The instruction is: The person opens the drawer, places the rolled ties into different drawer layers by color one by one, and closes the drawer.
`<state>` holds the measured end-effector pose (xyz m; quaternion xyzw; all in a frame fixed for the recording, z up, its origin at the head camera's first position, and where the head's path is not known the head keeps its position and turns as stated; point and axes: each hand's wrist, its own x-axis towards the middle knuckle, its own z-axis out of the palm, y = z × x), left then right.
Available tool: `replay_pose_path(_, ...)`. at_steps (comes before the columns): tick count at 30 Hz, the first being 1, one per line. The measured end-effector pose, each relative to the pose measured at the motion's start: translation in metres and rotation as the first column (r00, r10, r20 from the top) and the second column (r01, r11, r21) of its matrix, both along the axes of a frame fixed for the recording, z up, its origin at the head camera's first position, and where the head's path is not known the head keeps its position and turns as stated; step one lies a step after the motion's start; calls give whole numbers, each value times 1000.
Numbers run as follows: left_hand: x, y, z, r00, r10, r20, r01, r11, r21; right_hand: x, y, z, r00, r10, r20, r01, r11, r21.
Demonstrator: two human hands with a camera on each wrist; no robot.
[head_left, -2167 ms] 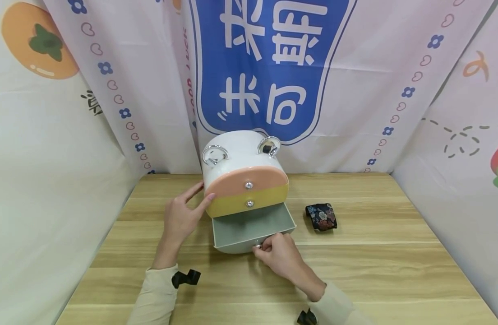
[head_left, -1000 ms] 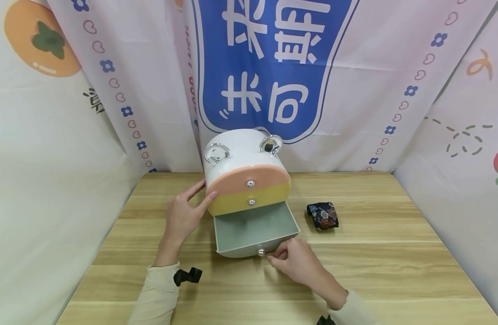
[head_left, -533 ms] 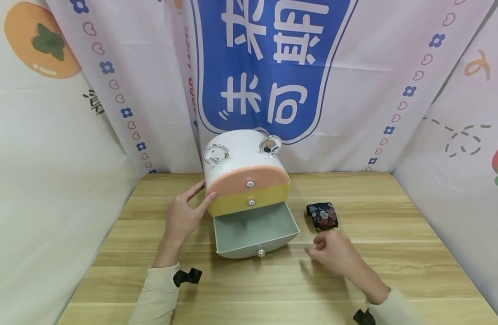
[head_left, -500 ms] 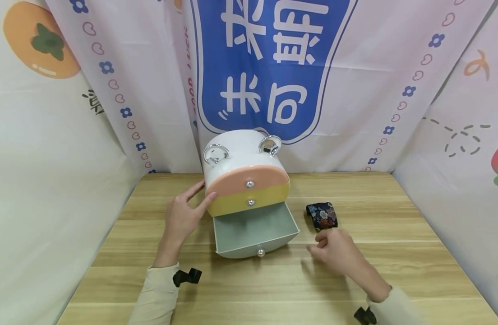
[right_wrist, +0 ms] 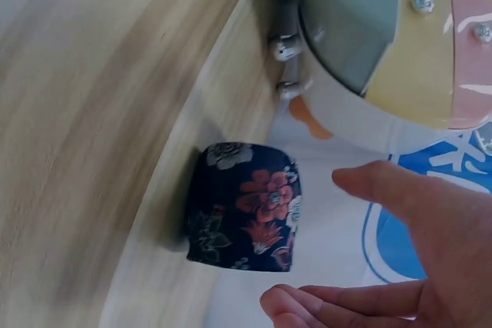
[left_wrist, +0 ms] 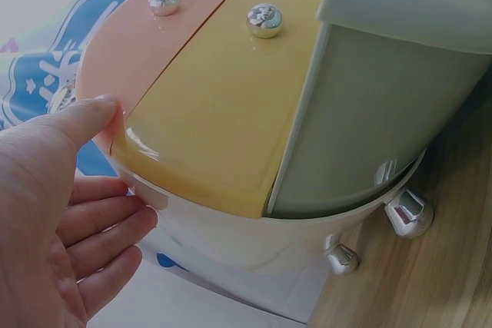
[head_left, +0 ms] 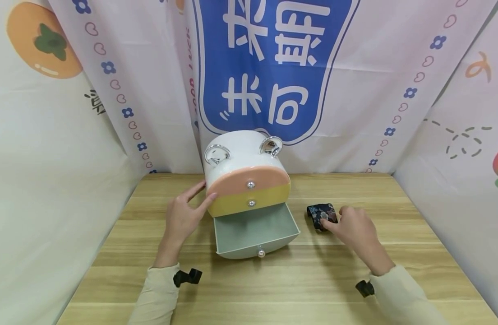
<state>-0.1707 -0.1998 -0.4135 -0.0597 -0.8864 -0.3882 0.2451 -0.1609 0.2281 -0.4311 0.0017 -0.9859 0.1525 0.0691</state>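
A small drawer box [head_left: 249, 155] with a white rounded body has coral and yellow drawers pushed in. Its green bottom drawer [head_left: 255, 225] is pulled out and holds nothing. My left hand [head_left: 182, 221] steadies the box's left side, thumb at the front edge, fingers straight along the side in the left wrist view. Right of the box lies a dark, curved, cuff-like piece with a flower pattern [right_wrist: 246, 209]. My right hand [head_left: 356, 230] is close over that piece, thumb and fingers spread on either side of it. In the right wrist view a gap shows between fingertips and piece.
Everything stands on a wood-grain table [head_left: 273, 298]. Printed white cloth walls rise behind and at both sides, the back one bearing a blue sign [head_left: 269, 67]. Round silver knobs stick out from the drawer fronts, such as the knob [head_left: 261, 253] on the green drawer.
My right hand has let go of the green drawer's knob, after pulling the drawer slightly further out, and has moved right to the floral piece, its fingers spreading. The left hand stays put.
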Motion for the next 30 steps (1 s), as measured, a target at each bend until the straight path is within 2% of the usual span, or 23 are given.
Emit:
replay_pose_path(4, 0, 0, 0, 1000, 5, 10, -5, 1000, 6, -9, 2, -6, 1000, -3, 17, 3, 1000, 12)
replay_pose_path(12, -1, 0, -2, 1000, -4, 3, 4, 1000, 6, -20, 2, -23, 993, -7, 122, 13, 999, -52)
replay_pose_path(23, -2, 0, 0, 1000, -6, -10, 6, 1000, 5, -23, 3, -34, 998, -8, 61, 12, 997, -72)
replay_pose_path(30, -2, 0, -1, 1000, -13, -9, 14, 1000, 7, -23, 6, -38, 998, -18, 61, 24, 995, -100)
